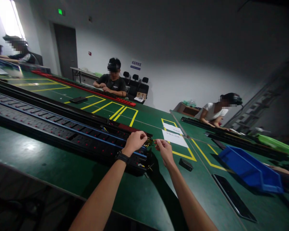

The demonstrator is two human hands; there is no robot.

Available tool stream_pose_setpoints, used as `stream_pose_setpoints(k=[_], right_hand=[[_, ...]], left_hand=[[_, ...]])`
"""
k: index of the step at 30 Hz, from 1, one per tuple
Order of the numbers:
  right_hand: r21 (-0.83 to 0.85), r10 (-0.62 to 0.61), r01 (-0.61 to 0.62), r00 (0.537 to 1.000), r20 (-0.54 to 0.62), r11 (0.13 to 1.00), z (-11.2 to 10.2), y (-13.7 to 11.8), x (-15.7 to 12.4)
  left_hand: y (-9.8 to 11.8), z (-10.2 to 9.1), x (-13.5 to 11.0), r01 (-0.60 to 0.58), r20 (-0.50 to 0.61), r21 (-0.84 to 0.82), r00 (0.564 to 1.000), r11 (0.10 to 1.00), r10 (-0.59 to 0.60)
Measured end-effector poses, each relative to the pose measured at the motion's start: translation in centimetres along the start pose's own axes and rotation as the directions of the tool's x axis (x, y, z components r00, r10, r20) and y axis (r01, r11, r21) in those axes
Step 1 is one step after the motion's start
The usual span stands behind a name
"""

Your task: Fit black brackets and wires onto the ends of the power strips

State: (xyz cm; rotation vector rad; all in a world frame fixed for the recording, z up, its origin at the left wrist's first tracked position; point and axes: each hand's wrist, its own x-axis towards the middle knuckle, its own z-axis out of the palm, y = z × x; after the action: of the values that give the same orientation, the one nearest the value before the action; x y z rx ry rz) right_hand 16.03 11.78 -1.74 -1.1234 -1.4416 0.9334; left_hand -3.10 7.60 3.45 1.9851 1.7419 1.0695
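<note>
A long black bar-shaped housing (pixel 86 140) with blue lengthwise strips and rows of small red spots lies along the green table. Over its right end, my left hand (pixel 135 141) is closed in a pinch, a dark watch strap on its wrist. Facing it just right of that end, my right hand (pixel 164 150) also pinches with thumb and fingers. Thin yellow-green wires (pixel 149 141) run between the two sets of fingertips. Both hands appear to grip these wires, though the exact contact is too small to see. More loose wire ends show at the housing's lower right corner.
White paper sheets (pixel 175 138), a small black box (pixel 185 164), a dark phone-like slab (pixel 233 195) and a blue bin (pixel 251 170) lie to the right. Another dark phone-like slab (pixel 78 99) lies beyond the housing. Co-workers sit across the table; someone's hand shows at the far right edge.
</note>
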Motion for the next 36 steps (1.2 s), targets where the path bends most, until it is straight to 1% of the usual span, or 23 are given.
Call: stream_pose_setpoints(k=[2,4,6,9,11,14,16,20,24,29,33,36], right_hand=[[-0.031,0.030,-0.031,0.999,-0.024,0.999,-0.1,1.0,0.1],[-0.044,0.052,-0.053,0.999,-0.007,0.998,-0.1,1.6,0.1],[-0.042,0.060,-0.058,0.997,0.038,0.997,0.0,1.8,0.1],[-0.062,0.020,-0.014,0.994,0.105,0.998,0.3,1.8,-0.1],[-0.077,-0.010,0.020,0.991,0.136,0.997,0.5,2.0,-0.2],[-0.091,-0.028,0.044,0.986,0.166,0.995,0.8,2.4,-0.2],[-0.102,-0.028,0.046,0.985,0.170,0.994,0.9,2.8,-0.2],[-0.097,-0.028,0.045,0.985,0.172,0.994,1.0,3.3,-0.3],[-0.124,-0.055,0.077,0.983,0.174,0.989,1.2,3.6,-0.4],[-0.134,-0.068,0.091,0.984,0.167,0.987,1.3,3.8,-0.4],[-0.138,-0.078,0.103,0.981,0.177,0.985,1.4,3.8,-0.4],[-0.145,-0.084,0.110,0.981,0.176,0.983,1.4,3.8,-0.4]], left_hand=[[0.5,-0.1,-0.2,0.065,-0.009,0.170,0.998,0.983,-0.064],[1.2,0.1,-0.3,0.095,0.003,0.291,0.995,0.952,-0.100],[1.6,0.6,-0.2,0.110,0.023,0.348,0.992,0.931,-0.125],[1.9,1.4,0.5,0.124,0.029,0.392,0.989,0.911,-0.147],[1.8,1.7,0.9,0.138,0.019,0.409,0.987,0.902,-0.159],[1.7,2.0,1.3,0.149,0.044,0.399,0.982,0.905,-0.181],[1.7,2.1,1.4,0.153,0.058,0.388,0.980,0.909,-0.189],[1.6,2.1,1.4,0.186,0.040,0.378,0.976,0.907,-0.216],[1.5,2.2,1.3,0.211,0.034,0.376,0.970,0.902,-0.241],[1.8,2.3,1.1,0.199,0.006,0.434,0.975,0.879,-0.223],[1.8,2.5,1.2,0.216,-0.005,0.434,0.972,0.875,-0.237],[1.6,2.7,1.2,0.203,-0.012,0.444,0.975,0.872,-0.221]])
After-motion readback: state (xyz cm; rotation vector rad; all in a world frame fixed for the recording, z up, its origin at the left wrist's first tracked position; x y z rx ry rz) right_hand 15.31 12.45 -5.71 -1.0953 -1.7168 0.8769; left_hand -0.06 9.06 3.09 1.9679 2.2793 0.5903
